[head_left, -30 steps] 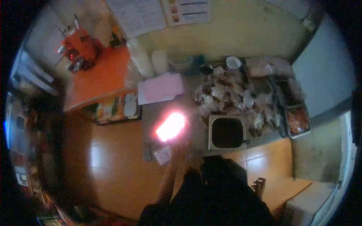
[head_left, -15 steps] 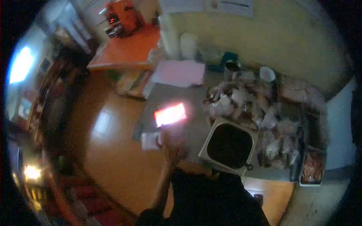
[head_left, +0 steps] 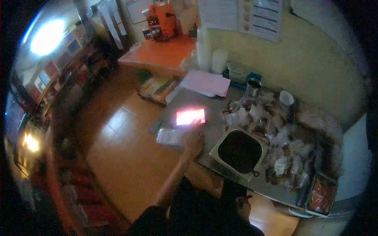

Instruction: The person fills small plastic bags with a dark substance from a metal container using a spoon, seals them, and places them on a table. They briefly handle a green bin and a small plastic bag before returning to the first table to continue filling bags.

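Observation:
My left hand [head_left: 193, 144] is over the near left part of a grey table [head_left: 214, 118], its blurred fingers at the lower edge of a phone [head_left: 190, 117] with a glaring bright screen. Close beside the wrist lies a clear flat packet [head_left: 168, 137] with a pale label, at the table's edge. Low by my dark clothing, below the table's front edge, is my right hand [head_left: 244, 207]. Its fingers are curled in, with a small dark tip showing at the top; what they hold, if anything, I cannot tell. A square metal container [head_left: 215, 152] with a dark inside stands right of my left hand.
Many small clear packets [head_left: 280, 165] cover the table's right side. Pink sheets [head_left: 206, 82] and a glass jar [head_left: 252, 89] are at the back. A tray of reddish packets [head_left: 322, 196] is at the right corner. An orange counter [head_left: 157, 53] stands beyond.
The view has shifted, so the table and things sit lower or further right. My left hand is now closer to the phone's lower right. My right hand has come into sight.

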Demonstrator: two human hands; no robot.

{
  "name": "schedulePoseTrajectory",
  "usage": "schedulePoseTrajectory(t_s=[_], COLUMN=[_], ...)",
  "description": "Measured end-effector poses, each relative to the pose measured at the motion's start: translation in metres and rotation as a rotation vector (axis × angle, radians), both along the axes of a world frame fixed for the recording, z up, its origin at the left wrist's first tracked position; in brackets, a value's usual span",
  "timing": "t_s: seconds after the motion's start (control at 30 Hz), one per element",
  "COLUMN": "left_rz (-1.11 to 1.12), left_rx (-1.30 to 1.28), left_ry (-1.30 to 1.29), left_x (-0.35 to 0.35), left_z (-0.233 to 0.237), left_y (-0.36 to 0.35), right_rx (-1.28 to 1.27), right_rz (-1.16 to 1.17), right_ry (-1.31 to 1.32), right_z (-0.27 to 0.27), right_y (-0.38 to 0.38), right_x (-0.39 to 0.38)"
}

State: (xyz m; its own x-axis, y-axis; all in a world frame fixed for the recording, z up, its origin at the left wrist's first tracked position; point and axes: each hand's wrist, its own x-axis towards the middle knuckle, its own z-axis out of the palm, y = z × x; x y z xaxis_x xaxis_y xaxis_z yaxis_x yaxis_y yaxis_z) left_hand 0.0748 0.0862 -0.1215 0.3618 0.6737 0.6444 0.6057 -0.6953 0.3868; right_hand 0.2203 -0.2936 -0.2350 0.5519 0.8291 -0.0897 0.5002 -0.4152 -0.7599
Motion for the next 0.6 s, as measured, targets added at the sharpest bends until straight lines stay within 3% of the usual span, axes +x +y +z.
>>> schedulePoseTrajectory(t_s=[0.07, 0.17, 0.37, 0.43, 0.5, 0.57, 0.6], left_rz=[0.080, -0.036, -0.026, 0.052, 0.096, 0.107, 0.113], left_rx=[0.066, 0.001, -0.181, -0.067, -0.039, -0.097, -0.126], left_ry=[0.154, -0.041, -0.103, -0.013, 0.047, 0.081, 0.098], left_x=[0.009, 0.010, 0.016, 0.016, 0.016, 0.014, 0.013], left_z=[-0.022, -0.010, -0.001, -0.007, -0.009, 0.001, 0.008], left_y=[0.017, 0.010, 0.001, -0.002, -0.008, -0.023, -0.031], right_rx=[-0.011, 0.024, -0.009, -0.017, -0.044, -0.089, -0.030], right_rz=[-0.039, 0.055, -0.054, 0.047, 0.021, -0.132, -0.053], right_ry=[0.100, -0.034, -0.107, -0.256, -0.267, -0.136, -0.198], right_z=[0.030, -0.067, -0.040, -0.098, -0.107, -0.070, -0.075], right_y=[0.008, -0.022, -0.010, -0.030, -0.031, -0.013, -0.014], right_x=[-0.005, 0.024, 0.004, 0.022, 0.024, 0.004, 0.010])
